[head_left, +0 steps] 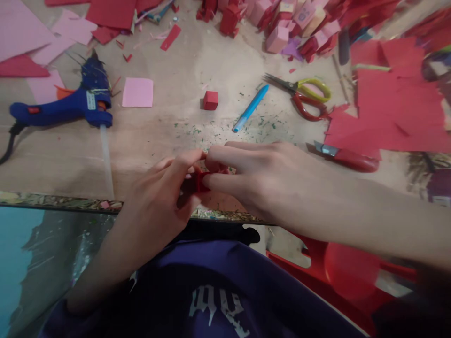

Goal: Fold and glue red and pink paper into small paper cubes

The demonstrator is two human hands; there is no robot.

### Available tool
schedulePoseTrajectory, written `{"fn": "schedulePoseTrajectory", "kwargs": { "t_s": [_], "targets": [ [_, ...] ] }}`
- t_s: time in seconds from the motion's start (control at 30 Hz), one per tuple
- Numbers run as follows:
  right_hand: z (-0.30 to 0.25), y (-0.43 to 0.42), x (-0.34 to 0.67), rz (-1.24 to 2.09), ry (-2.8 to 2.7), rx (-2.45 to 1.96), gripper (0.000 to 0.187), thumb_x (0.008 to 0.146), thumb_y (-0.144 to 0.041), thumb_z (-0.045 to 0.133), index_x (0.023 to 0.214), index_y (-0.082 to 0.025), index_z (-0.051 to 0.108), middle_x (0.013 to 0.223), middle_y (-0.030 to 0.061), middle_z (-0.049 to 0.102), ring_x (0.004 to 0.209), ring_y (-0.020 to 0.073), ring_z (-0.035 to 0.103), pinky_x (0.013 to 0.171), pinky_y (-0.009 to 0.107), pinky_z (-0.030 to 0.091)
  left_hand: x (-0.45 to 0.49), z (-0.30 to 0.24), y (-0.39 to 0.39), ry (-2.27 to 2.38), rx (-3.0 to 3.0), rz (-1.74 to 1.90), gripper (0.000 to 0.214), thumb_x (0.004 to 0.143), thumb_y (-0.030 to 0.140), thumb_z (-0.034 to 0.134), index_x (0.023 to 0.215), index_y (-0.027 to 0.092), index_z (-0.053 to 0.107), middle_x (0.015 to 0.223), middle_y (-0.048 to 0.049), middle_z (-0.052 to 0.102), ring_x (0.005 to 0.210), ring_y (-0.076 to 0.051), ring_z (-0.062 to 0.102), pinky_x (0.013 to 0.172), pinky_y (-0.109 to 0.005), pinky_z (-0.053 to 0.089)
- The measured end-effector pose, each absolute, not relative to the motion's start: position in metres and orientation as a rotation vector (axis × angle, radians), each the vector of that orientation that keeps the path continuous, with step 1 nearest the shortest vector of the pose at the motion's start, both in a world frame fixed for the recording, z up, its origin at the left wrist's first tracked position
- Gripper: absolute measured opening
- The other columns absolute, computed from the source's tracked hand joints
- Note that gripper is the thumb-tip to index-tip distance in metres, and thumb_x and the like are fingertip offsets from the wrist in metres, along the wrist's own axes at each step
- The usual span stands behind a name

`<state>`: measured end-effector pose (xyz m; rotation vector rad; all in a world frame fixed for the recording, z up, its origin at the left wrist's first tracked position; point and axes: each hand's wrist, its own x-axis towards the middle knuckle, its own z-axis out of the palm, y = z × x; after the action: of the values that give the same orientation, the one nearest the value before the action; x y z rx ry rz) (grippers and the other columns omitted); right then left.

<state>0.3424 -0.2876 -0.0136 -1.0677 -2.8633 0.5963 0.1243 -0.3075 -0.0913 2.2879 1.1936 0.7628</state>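
Observation:
Both of my hands meet over the table's front edge around a small red paper piece (202, 182), mostly covered by fingers. My left hand (160, 192) curls its thumb and fingers about the piece from the left. From the right, my right hand (253, 171) pinches it with bent fingers. A small red cube (211, 100) sits on the table beyond my hands. Nearby lies a blue pen (251, 108), slanting among green shavings.
At the left rests a blue glue gun (63, 107), its stick pointing toward me, near a pink paper square (137, 92). Scissors (299, 91), a red-handled cutter (352, 157) and red sheets (394, 103) lie right. Pink and red paper figures (278, 35) crowd the back.

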Motion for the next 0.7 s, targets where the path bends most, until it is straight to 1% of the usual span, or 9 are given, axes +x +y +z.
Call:
{"fn": "schedulePoseTrajectory", "kwargs": {
  "t_s": [0.13,0.3,0.37,0.43,0.53,0.6,0.7],
  "targets": [
    [-0.0152,-0.2879,0.3409,0.595,-2.882,-1.068,0.039,0.113,-0.024,0.038,0.096,-0.017,0.074,0.098,0.0085,0.070,0.087,0.0203,0.067,0.063,0.030,0.044,0.1243,-0.0889,-0.3077,1.170,2.228,0.764,0.062,0.087,0.008,0.066,0.142,0.032,0.048,0.111,0.0013,0.077,0.101,-0.020,0.074,0.089,-0.033,0.062],
    [-0.0163,-0.2874,0.3401,0.573,-2.869,-1.055,0.034,0.112,-0.026,0.044,0.096,-0.018,0.074,0.095,0.0073,0.070,0.083,0.0192,0.065,0.060,0.029,0.041,0.1251,-0.0870,-0.3073,1.192,2.177,0.734,0.057,0.090,0.008,0.062,0.139,0.034,0.048,0.112,0.0010,0.077,0.103,-0.022,0.075,0.088,-0.034,0.062],
    [-0.0168,-0.2867,0.3400,0.548,-2.893,-1.024,0.037,0.113,-0.026,0.041,0.096,-0.017,0.073,0.095,0.0078,0.068,0.082,0.0189,0.063,0.059,0.029,0.039,0.1252,-0.0873,-0.3071,1.177,2.163,0.770,0.052,0.089,0.008,0.064,0.133,0.032,0.049,0.108,0.0019,0.076,0.100,-0.020,0.075,0.086,-0.032,0.061],
    [-0.0172,-0.2863,0.3399,0.546,-2.891,-1.000,0.040,0.114,-0.024,0.037,0.097,-0.015,0.072,0.096,0.0090,0.067,0.078,0.0177,0.061,0.059,0.030,0.039,0.1249,-0.0882,-0.3074,1.176,2.180,0.800,0.042,0.088,0.009,0.066,0.121,0.030,0.052,0.101,0.0031,0.074,0.093,-0.018,0.074,0.080,-0.030,0.060],
    [-0.0173,-0.2871,0.3402,0.624,-2.819,-1.002,0.036,0.114,-0.020,0.038,0.100,-0.015,0.071,0.097,0.0090,0.066,0.074,0.0161,0.058,0.063,0.029,0.042,0.1239,-0.0898,-0.3088,1.198,2.262,0.788,0.026,0.089,0.011,0.069,0.103,0.028,0.054,0.087,0.0051,0.068,0.082,-0.016,0.069,0.073,-0.029,0.055],
    [-0.0168,-0.2883,0.3407,0.670,-2.773,-1.019,0.032,0.113,-0.018,0.041,0.101,-0.016,0.070,0.096,0.0081,0.066,0.076,0.0166,0.060,0.066,0.030,0.044,0.1233,-0.0901,-0.3100,1.209,2.294,0.784,0.024,0.089,0.013,0.072,0.098,0.028,0.055,0.082,0.0056,0.065,0.079,-0.016,0.066,0.071,-0.030,0.053],
    [-0.0150,-0.2901,0.3415,0.664,-2.744,-1.020,0.032,0.113,-0.018,0.041,0.101,-0.017,0.070,0.099,0.0088,0.068,0.080,0.0177,0.063,0.069,0.030,0.047,0.1229,-0.0893,-0.3111,1.224,2.280,0.792,0.024,0.090,0.012,0.071,0.100,0.027,0.056,0.084,0.0052,0.066,0.080,-0.015,0.066,0.072,-0.029,0.053]
  ]
}}
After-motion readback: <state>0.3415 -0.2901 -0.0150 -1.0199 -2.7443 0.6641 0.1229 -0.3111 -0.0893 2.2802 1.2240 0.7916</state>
